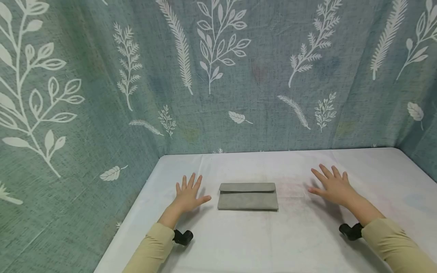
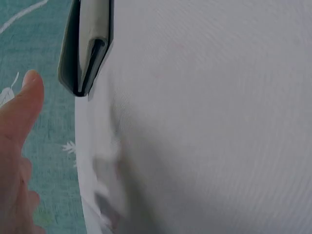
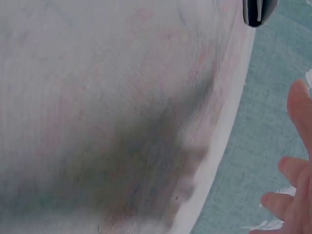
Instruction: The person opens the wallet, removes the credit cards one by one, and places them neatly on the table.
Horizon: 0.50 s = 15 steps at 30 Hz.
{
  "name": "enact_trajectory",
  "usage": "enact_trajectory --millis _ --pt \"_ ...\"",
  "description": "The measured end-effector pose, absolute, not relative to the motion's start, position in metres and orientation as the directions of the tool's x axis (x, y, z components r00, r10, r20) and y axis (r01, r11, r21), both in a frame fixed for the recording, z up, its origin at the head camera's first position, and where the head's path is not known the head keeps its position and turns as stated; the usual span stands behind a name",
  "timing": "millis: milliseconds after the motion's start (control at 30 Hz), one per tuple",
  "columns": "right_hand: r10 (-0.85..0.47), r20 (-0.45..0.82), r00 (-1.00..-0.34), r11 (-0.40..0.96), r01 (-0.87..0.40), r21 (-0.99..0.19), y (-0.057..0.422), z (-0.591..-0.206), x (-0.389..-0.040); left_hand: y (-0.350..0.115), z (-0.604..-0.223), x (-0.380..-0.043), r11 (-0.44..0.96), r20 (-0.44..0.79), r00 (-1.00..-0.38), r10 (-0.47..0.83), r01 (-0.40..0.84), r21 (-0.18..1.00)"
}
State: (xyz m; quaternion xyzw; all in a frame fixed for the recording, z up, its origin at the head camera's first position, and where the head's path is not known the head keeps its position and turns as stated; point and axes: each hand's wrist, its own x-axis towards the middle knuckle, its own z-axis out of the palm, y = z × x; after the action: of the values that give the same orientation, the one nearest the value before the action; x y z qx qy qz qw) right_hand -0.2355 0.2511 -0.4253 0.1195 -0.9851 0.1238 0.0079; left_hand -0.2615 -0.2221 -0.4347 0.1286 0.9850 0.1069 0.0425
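Left sleeve (image 1: 150, 246) and right sleeve (image 1: 396, 242): pale khaki, one behind each hand, cuffs on the forearms. Left wrist fitting (image 1: 183, 237) and right wrist fitting (image 1: 351, 231): black, stubby, each projecting from the inner side of the wrist behind its hand. Left hand (image 1: 187, 199): bare, spread wide, holding nothing, fingers pointing away from the body, thumb out to the side. Right hand (image 1: 336, 187): bare, likewise spread wide and holding nothing, fingers angled away and inward. Both hands are raised, their soft shadows falling on the surface below. Grey case (image 1: 248, 200): one, flat, oblong, lying between the two hands; near the left thumb tip but apart from it, and farther from the right thumb; touched by neither. Its flap (image 1: 247, 187) runs along the long side away from the body; the end towards the left hand shows folded layers with a dark gap in the left wrist view. White table (image 1: 239, 239): beneath hands and case, with faint pink marks (image 1: 293, 187) between the case and the right hand. Curtain (image 1: 259, 113): blue-green cloth, beyond both hands and on the outer side of each, printed with white leaves and sprigs.
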Motion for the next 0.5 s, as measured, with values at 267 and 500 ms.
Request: enact_trajectory --millis 267,500 --pt "-0.27 0.064 -0.961 0.926 -0.277 -0.257 0.236 -0.425 -0.241 -0.208 -0.433 -0.254 0.915 -0.022 -0.932 0.361 0.349 0.203" --pt "-0.347 0.1 -0.933 0.879 -0.36 -0.312 0.216 -0.422 -0.246 -0.196 -0.436 -0.247 0.874 -0.021 -0.883 0.469 0.46 0.157"
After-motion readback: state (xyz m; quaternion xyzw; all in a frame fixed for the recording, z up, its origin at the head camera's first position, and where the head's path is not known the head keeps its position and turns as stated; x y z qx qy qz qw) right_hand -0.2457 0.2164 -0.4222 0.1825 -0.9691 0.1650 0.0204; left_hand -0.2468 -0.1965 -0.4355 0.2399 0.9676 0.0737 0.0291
